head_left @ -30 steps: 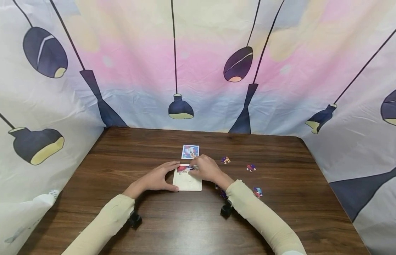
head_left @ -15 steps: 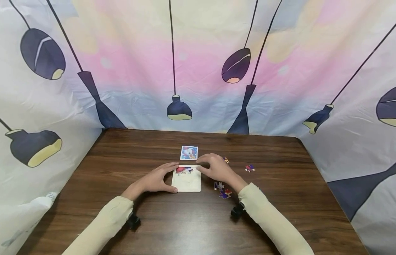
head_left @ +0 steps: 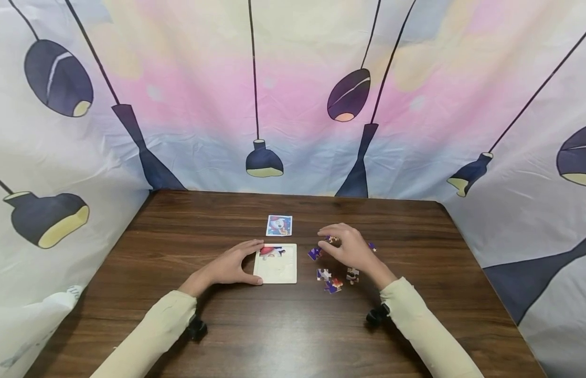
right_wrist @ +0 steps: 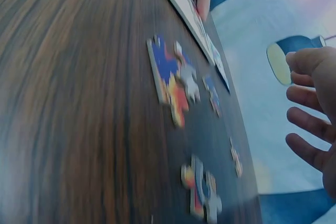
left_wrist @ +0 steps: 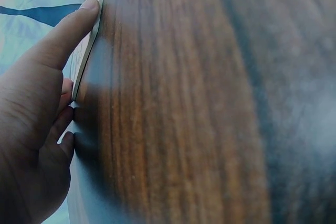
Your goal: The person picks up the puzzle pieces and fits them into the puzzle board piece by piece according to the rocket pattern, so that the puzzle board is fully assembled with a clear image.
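My left hand holds the left side of a pale square puzzle tray, thumb at the near corner and fingers at the far one. In the left wrist view the thumb lies along the tray's edge. A few joined pieces showing a red hat fill the tray's upper left. My right hand hovers over loose jigsaw pieces right of the tray, fingers slightly bent with nothing between them. Among these are a purple piece, a grey-white piece and a purple-red piece.
Behind the tray lies a small picture card of a white cartoon animal in a red hat. Another puzzle piece lies beneath the right wrist. A printed curtain surrounds the brown wooden table.
My right hand has left the tray's upper edge and moved right, over the loose pieces. A purple piece now shows between tray and right hand. The left hand stays on the tray.
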The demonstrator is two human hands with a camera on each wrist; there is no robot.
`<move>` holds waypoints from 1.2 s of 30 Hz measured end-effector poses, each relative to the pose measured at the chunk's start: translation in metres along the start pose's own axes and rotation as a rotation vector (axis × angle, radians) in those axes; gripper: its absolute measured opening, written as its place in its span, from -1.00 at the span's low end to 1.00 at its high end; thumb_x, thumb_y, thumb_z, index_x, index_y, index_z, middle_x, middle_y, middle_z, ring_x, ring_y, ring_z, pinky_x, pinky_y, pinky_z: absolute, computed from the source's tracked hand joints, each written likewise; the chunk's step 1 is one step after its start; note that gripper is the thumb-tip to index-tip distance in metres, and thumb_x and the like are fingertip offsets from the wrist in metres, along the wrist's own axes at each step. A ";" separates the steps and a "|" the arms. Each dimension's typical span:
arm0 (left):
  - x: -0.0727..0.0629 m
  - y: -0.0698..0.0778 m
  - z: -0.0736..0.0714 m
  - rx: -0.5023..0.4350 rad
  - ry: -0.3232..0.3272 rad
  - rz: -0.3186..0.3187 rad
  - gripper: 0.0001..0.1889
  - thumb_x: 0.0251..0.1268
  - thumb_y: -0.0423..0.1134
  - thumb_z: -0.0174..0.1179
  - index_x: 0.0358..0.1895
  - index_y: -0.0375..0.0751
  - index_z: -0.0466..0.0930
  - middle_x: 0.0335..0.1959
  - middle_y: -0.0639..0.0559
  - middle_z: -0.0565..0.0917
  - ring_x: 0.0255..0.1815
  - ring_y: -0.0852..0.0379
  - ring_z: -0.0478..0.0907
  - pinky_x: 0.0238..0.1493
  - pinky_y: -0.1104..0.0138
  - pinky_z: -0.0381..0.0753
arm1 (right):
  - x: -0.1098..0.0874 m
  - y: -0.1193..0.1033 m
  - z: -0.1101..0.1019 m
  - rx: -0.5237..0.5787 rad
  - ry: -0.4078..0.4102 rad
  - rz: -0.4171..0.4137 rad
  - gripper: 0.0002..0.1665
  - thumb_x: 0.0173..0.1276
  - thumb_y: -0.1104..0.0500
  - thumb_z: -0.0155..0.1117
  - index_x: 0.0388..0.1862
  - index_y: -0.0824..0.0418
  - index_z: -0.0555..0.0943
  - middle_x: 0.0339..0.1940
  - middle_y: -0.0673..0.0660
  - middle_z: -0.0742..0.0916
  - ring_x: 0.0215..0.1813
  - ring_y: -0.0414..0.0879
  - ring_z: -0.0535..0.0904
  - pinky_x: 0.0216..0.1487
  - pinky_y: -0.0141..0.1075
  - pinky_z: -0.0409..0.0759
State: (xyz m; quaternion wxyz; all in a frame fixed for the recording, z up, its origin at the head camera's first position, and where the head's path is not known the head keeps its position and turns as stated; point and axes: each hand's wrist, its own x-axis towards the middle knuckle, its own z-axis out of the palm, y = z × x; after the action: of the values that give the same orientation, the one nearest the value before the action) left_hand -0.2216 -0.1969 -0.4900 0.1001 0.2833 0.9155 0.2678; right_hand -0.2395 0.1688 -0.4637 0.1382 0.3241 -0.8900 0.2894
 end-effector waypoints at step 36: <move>0.001 0.000 0.000 -0.007 0.006 0.000 0.10 0.05 0.35 0.46 0.59 -0.16 0.25 0.61 -0.13 0.22 0.61 -0.22 0.13 0.45 -0.22 0.25 | -0.019 0.026 0.004 -0.003 -0.176 0.042 -0.58 0.44 0.02 0.39 0.20 0.13 0.72 0.16 0.13 0.76 0.26 0.11 0.64 0.30 0.10 0.54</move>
State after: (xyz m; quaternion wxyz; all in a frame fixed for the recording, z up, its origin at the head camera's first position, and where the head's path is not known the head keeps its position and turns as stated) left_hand -0.2218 -0.1962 -0.4901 0.0983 0.2820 0.9148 0.2719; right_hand -0.2429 0.1917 -0.4861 0.0538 0.3294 -0.9057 0.2614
